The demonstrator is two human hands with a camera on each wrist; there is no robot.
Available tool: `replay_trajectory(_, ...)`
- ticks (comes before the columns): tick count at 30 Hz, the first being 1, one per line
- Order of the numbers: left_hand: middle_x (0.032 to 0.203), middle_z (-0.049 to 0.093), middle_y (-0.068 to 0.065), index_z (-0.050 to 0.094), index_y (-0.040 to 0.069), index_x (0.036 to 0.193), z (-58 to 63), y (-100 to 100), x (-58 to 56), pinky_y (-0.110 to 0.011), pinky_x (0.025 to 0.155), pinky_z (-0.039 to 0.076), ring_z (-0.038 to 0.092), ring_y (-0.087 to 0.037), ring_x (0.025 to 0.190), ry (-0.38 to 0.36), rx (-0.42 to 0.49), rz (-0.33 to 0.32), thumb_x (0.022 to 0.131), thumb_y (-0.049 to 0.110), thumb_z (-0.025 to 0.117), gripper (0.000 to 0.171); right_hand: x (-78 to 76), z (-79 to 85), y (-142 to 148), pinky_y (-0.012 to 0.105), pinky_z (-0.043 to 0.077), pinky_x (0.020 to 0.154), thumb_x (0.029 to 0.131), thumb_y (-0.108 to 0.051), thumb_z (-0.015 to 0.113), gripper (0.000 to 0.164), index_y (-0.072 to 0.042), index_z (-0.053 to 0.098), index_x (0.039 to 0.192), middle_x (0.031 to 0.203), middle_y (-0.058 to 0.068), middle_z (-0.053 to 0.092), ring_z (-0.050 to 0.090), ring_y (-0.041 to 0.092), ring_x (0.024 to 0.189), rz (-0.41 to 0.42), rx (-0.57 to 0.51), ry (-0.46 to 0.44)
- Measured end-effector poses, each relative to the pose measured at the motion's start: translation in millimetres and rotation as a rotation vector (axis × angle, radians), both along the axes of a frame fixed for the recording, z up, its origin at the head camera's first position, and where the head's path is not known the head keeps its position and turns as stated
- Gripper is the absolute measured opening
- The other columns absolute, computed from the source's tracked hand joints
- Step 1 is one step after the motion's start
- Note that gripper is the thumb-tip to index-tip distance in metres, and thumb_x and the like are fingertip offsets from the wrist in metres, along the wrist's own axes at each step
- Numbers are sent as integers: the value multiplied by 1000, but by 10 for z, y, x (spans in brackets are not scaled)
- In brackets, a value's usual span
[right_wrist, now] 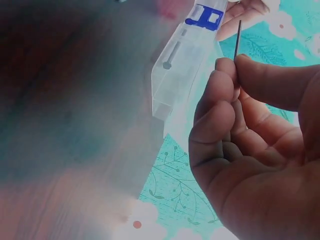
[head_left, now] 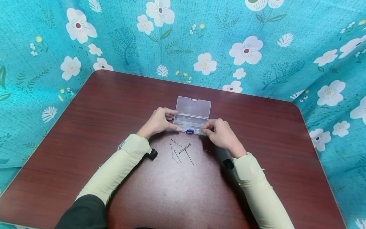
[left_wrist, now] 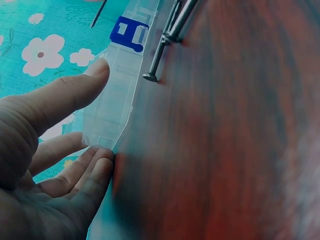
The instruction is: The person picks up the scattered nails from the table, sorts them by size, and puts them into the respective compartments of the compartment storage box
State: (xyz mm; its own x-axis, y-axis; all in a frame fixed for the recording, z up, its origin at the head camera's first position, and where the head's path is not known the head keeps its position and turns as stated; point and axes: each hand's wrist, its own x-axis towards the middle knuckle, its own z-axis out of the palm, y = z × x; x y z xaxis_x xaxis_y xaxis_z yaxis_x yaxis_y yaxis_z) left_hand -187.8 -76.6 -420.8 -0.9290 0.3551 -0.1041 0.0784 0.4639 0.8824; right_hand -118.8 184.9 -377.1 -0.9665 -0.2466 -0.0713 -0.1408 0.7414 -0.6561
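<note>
A clear plastic box [right_wrist: 160,95] stands on the table with its lid [head_left: 193,107] raised at the back and a blue latch [head_left: 190,131] at its front. My left hand [head_left: 160,121] grips the box's left end, thumb at the front and fingers around the side. At the right end, my right hand [head_left: 221,133] pinches a thin dark nail [right_wrist: 237,40] between thumb and forefinger; its lower part is hidden by the fingers. Through the wall, a nail [right_wrist: 171,56] shows inside the box. Several loose nails [head_left: 187,156] lie in front of it.
The dark reddish table [head_left: 120,105] has rounded far corners. A thin short piece [head_left: 207,150] lies near the right wrist. Behind the table hangs a turquoise flowered curtain [head_left: 183,60].
</note>
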Motion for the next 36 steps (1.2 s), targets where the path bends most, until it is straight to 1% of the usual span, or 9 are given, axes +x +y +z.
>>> replay_trajectory(9, 115, 70, -9, 69, 8, 130, -7, -18, -9, -34, 95, 53, 66, -21, 105, 0, -4, 4, 64, 15, 98, 72, -200, 1, -55, 35, 47, 64, 96, -7, 66, 9, -5, 75, 96, 87, 9, 69, 54, 22, 70, -63, -21, -24)
replay_trajectory(15, 115, 70, -10, 69, 9, 130, -1, -22, -10, -34, 95, 53, 66, -21, 105, 2, -7, -3, 64, 15, 98, 72, -335, -15, -64, 36, 48, 63, 96, -9, 66, 11, -4, 75, 96, 86, 10, 69, 55, 23, 69, -88, 9, -32)
replay_trajectory(20, 118, 69, -10, 69, 9, 131, 6, -24, -10, -34, 95, 53, 66, -22, 105, -4, 0, -14, 65, 16, 97, 72, -360, -32, -77, 36, 48, 63, 97, -10, 66, 11, -4, 75, 98, 85, 10, 68, 54, 24, 70, -97, 18, -48)
replay_trajectory(25, 117, 70, -12, 69, 7, 131, 10, -28, -14, -35, 95, 53, 66, -22, 106, 0, 10, -16, 65, 15, 97, 72, -402, -45, -106, 36, 48, 61, 97, -10, 66, 12, -5, 76, 96, 83, 8, 67, 53, 24, 70, -99, 41, -34)
replay_trajectory(29, 116, 70, -12, 68, 7, 131, 3, -26, -17, -34, 96, 52, 66, -22, 106, -3, 6, -18, 65, 15, 97, 73, -427, -46, -115, 36, 48, 62, 96, -10, 65, 12, -5, 77, 95, 82, 6, 67, 54, 24, 72, -103, 59, -27)
replay_trajectory(33, 116, 70, -11, 68, 8, 131, -3, -22, -18, -34, 96, 52, 66, -22, 106, -4, -1, -19, 65, 15, 97, 73, -431, -46, -108, 36, 48, 63, 97, -10, 65, 13, -5, 77, 97, 83, 7, 67, 54, 25, 74, -100, 65, -23)
replay_trajectory(36, 115, 70, -11, 69, 8, 130, -4, -19, -20, -34, 96, 52, 66, -22, 105, 1, -1, -16, 64, 15, 98, 72, -412, -35, -102, 37, 48, 63, 97, -11, 65, 13, -6, 77, 100, 86, 7, 68, 54, 25, 74, -108, 48, -21)
